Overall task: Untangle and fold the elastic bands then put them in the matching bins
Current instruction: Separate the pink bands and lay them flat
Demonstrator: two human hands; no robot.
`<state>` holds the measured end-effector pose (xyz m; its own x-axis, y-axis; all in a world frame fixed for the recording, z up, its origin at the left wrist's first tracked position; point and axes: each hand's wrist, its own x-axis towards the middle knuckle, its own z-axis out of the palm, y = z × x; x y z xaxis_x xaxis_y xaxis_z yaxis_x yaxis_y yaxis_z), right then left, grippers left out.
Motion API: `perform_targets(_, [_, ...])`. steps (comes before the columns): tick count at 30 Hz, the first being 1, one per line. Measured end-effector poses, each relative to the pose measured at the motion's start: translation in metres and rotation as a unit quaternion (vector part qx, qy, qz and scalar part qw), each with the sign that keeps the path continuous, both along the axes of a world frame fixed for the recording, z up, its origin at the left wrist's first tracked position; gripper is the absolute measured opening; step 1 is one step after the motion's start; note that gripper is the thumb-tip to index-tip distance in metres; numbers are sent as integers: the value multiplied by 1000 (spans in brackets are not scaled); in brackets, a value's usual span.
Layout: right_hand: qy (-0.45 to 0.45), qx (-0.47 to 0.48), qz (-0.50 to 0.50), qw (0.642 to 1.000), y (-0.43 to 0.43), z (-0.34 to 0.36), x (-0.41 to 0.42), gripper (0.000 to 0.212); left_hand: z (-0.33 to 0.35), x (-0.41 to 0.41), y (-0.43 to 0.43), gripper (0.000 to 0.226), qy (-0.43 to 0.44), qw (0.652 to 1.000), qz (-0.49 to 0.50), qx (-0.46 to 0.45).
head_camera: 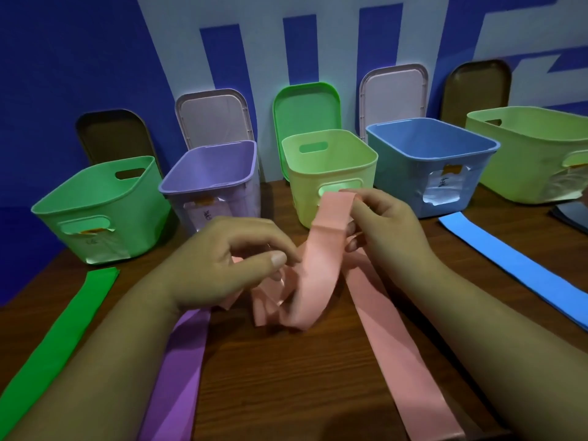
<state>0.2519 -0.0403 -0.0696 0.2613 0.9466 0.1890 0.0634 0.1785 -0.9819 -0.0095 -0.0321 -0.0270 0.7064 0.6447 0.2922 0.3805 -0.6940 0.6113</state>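
At the centre of the wooden tabletop [286,377], both hands held a pink elastic band [318,275]. The right hand [385,230], at 1 o'clock, pinched the band's folded upper end between thumb and fingers, raised off the tabletop. The left hand [229,259], at 9 o'clock, pinched a lower loop between thumb and forefinger. The remainder lay crumpled beneath the hands. A flat pink strip [397,361] ran toward 5 o'clock; whether it belonged to the same band could not be told. Lying flat were a green band [54,338] at 8 o'clock, a purple band [181,370] at 7 o'clock and a blue band [515,268] at 3 o'clock. Open bins stood in a row from 9 to 2 o'clock: green bin [136,224], purple bin [206,186], pale green bin [366,173], blue bin [397,186] and a second pale green bin [509,160].
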Motion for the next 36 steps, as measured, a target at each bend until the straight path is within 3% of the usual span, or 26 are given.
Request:
perform_targets(2, [-27, -5, 2, 1000, -2, -1, 0, 24, -1, 8, 2, 18, 26, 999, 29, 0])
perform_targets(5, [-19, -25, 20, 999, -5, 1, -3, 25, -3, 28, 8, 19, 88, 989, 51, 107])
perform_targets(9, [10, -32, 53, 998, -10, 3, -5, 29, -6, 54, 14, 30, 104, 970, 106, 190])
perform_targets(12, [13, -24, 66, 997, -11, 4, -6, 29, -7, 67, 14, 24, 104, 956, 142, 235])
perform_targets(19, [29, -22, 76, 996, -10, 1, -4, 29, 8, 68, 16, 8, 56, 965, 140, 215])
perform_targets(25, [55, -22, 79, 995, -12, 4, -1, 36, 13, 74, 7, 16, 150, 945, 126, 264])
perform_targets(29, [58, -12, 83, 995, -16, 5, 0, 46, 11, 75, 6, 12, 125, 945, 151, 261])
perform_targets(32, [60, -4, 80, 995, -19, 7, 2, 42, 15, 75, 5, 21, 141, 947, 144, 252])
perform_targets(36, [60, -12, 85, 994, -22, 9, 3, 36, 13, 81, 4, 15, 149, 936, 170, 269])
